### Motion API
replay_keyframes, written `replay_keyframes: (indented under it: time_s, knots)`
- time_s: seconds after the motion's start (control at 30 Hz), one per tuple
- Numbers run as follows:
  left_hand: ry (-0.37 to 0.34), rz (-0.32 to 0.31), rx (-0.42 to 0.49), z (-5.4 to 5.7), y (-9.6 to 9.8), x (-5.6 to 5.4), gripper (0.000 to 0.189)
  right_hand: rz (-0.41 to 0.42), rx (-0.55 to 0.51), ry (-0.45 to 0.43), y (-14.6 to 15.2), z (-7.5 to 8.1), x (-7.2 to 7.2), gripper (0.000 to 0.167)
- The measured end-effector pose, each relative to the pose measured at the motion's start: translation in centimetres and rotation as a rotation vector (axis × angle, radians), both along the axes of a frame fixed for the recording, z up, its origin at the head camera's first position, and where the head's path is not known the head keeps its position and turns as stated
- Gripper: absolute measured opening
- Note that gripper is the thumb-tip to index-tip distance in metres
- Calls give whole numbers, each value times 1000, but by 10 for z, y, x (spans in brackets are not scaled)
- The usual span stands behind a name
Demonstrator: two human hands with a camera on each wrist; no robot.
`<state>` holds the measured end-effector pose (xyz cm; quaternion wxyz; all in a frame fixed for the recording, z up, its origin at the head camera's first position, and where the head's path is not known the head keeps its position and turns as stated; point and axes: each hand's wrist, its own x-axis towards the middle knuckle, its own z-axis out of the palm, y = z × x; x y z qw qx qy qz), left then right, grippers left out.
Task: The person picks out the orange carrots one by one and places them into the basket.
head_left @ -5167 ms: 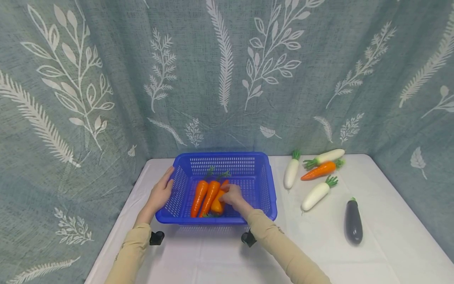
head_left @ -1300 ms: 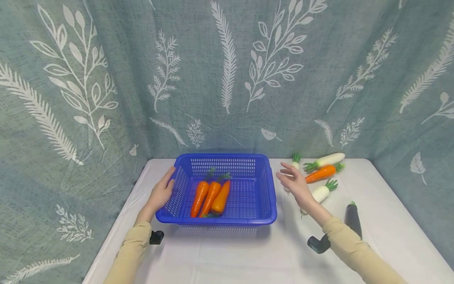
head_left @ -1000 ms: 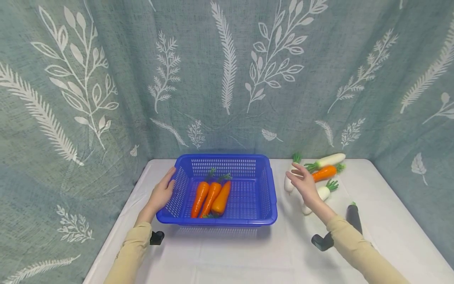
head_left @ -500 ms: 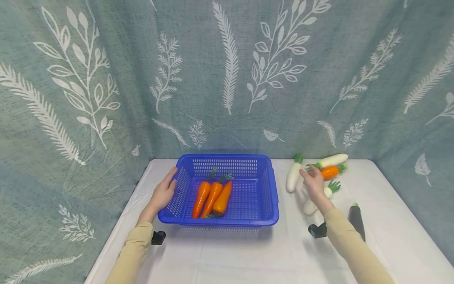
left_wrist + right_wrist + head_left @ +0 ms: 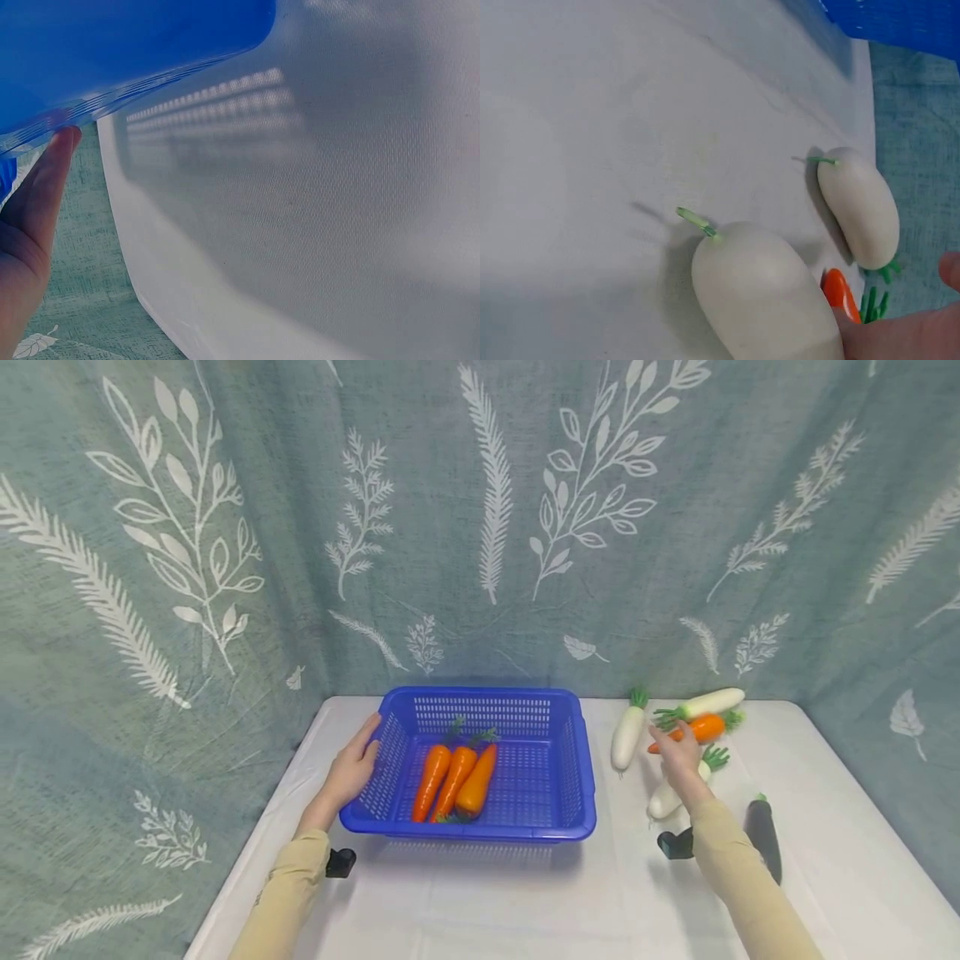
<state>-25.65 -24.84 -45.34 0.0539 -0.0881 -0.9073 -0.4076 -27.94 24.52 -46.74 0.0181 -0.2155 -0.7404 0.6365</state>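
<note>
Beside the left wall of the blue basket (image 5: 468, 833), my left hand (image 5: 352, 770) rests with fairly straight fingers touching the rim. The left wrist view shows a digit against the outside of the basket (image 5: 135, 52). Several orange carrots (image 5: 431, 783) lie in the basket's left half. My right hand (image 5: 681, 760) reaches over the vegetables at the right, near the narrow end of an orange carrot (image 5: 707, 727). Its thumb (image 5: 951, 270) and finger stand apart in the right wrist view. Under that hand lies a white radish (image 5: 664, 800), partly hidden.
A second white radish (image 5: 628, 737) lies between basket and right hand. Another radish (image 5: 714, 702) lies behind the loose carrot. A dark eggplant (image 5: 763, 839) sits right of my forearm. All rest on a white-covered table (image 5: 495, 902) before a patterned green curtain (image 5: 450, 527).
My right hand has let go of the carrot inside the basket and moved right, over to the loose vegetables by the other carrot. The left hand stays at the basket's rim.
</note>
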Motion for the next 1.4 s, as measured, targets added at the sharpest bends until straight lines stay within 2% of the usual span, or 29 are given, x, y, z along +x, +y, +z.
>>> replay_keyframes:
  time_s: [0.33,0.6,0.73,0.87,0.97,1.13,1.4]
  knots:
    - [2,6,-9,0,0,0,48,9,31,-41,3,-1,-4,77]
    - [5,4,-8,-3,2,0,48,69,220,-145,4,-3,-3,67]
    - [-7,7,2,-3,1,-1,49,62,250,-138,4,-3,0,65]
    - [-10,9,3,-1,0,0,49,32,302,-89,-1,-4,2,58]
    - [0,9,2,1,-1,1,48,-27,380,-47,-8,-5,3,47]
    - [12,6,5,0,-1,-1,48,-119,504,-46,-14,-8,3,48]
    - [11,-2,-5,-1,-1,0,48,-205,546,-63,-16,-16,4,45]
